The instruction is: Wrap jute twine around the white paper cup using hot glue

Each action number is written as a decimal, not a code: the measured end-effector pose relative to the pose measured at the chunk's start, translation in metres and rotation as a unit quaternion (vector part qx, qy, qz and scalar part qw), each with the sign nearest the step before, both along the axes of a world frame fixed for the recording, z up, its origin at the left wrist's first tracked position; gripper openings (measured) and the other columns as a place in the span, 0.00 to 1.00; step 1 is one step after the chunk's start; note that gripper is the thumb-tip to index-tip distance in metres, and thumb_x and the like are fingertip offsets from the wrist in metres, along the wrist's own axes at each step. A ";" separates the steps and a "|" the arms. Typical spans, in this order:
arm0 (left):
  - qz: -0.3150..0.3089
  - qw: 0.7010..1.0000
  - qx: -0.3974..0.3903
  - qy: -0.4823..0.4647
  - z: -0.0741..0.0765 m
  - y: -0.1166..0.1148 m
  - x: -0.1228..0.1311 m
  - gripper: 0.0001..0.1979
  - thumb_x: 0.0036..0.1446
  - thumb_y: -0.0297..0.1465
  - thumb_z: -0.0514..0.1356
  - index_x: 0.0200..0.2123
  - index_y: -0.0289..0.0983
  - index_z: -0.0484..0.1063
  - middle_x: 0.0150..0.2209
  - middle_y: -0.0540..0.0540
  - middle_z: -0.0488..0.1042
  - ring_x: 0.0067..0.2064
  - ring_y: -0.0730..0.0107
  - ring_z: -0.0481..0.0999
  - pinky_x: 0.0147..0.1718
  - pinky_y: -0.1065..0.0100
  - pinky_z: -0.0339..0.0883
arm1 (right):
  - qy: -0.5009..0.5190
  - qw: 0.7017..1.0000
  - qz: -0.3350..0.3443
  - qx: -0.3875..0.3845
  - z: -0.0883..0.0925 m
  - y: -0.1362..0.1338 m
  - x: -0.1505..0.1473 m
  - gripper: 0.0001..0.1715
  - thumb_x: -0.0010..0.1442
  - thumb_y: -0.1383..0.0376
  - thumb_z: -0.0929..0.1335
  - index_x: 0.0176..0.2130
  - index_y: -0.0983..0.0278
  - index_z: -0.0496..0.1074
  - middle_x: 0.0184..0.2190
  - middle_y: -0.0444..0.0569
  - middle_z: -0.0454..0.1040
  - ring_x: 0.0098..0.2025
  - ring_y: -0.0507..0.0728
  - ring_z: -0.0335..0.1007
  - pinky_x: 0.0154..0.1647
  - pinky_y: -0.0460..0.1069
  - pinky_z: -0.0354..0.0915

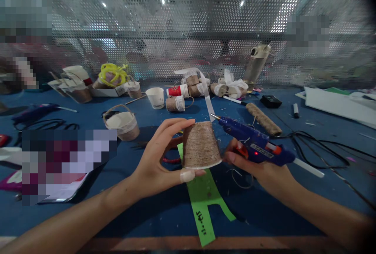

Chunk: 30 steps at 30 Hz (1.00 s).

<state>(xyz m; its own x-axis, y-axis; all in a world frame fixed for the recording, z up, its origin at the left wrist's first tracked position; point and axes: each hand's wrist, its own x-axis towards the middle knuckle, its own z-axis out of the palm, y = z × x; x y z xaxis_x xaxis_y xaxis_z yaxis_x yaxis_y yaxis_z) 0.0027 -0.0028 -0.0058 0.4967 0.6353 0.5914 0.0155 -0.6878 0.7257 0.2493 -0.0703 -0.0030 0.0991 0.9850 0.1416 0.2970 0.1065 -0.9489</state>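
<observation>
Coarse brown twine wraps a tapered cup (202, 145) in tight horizontal ridges, its narrow end up and a thin white rim showing at the wide lower edge; it is at the near middle of the scene, in front of a flat, angular strip of green paper (202, 197). The person's left hand (151, 162) grips it from the left, fingers curved over the narrow end and a bandaged thumb by the rim. The right hand (258, 172) is closed around a glossy blue plastic glue gun (249, 136), whose metal tip points left, near the cup's upper edge but apart from it. Farther right, a fuzzy roll of twine (263, 119) lies on the matte blue table (132, 215). Far left of centre stands a smooth white paper cup (155, 98); nearer and farther left, a small looped-handle basket (125, 125) pairs pale cloth with brown sides.
</observation>
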 end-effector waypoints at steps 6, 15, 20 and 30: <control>-0.004 1.000 0.011 0.003 -0.002 -0.002 0.001 0.44 0.46 0.31 0.75 0.65 0.50 0.63 0.59 0.44 0.61 0.57 0.60 0.70 0.54 0.65 0.75 | -0.040 0.999 0.006 -0.013 0.001 0.000 -0.003 0.09 0.56 0.56 0.74 0.30 0.56 0.75 0.29 0.43 0.76 0.32 0.56 0.75 0.34 0.50 0.74; -0.029 0.999 -0.005 -0.021 -0.003 0.000 0.002 0.43 0.47 0.28 0.75 0.65 0.47 0.63 0.60 0.43 0.59 0.61 0.59 0.67 0.58 0.63 0.73 | 0.009 1.000 0.015 0.005 -0.010 0.003 0.002 0.10 0.59 0.54 0.74 0.33 0.57 0.77 0.34 0.44 0.80 0.40 0.57 0.78 0.45 0.53 0.75; -0.079 0.997 -0.005 -0.015 -0.003 -0.003 0.003 0.43 0.48 0.29 0.75 0.65 0.47 0.61 0.60 0.42 0.58 0.64 0.56 0.65 0.62 0.60 0.71 | 0.161 0.982 0.099 0.003 -0.021 0.009 0.005 0.16 0.62 0.57 0.73 0.50 0.54 0.78 0.49 0.46 0.82 0.54 0.60 0.77 0.59 0.58 0.71; -0.076 0.994 0.018 0.080 0.002 0.002 0.004 0.45 0.47 0.35 0.76 0.65 0.51 0.59 0.63 0.43 0.60 0.68 0.50 0.61 0.69 0.46 0.58 | 0.170 0.978 0.119 -0.023 -0.010 0.007 -0.002 0.24 0.55 0.61 0.79 0.52 0.52 0.78 0.51 0.44 0.82 0.54 0.61 0.79 0.57 0.56 0.74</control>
<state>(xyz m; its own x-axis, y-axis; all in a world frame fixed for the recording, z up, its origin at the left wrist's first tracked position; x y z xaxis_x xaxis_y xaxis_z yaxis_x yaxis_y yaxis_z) 0.0064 -0.0007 -0.0038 0.6744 0.5258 0.5183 0.0220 -0.7160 0.6977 0.2473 -0.0633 -0.0129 -0.1009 0.9903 0.0959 -0.0645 0.0897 -0.9939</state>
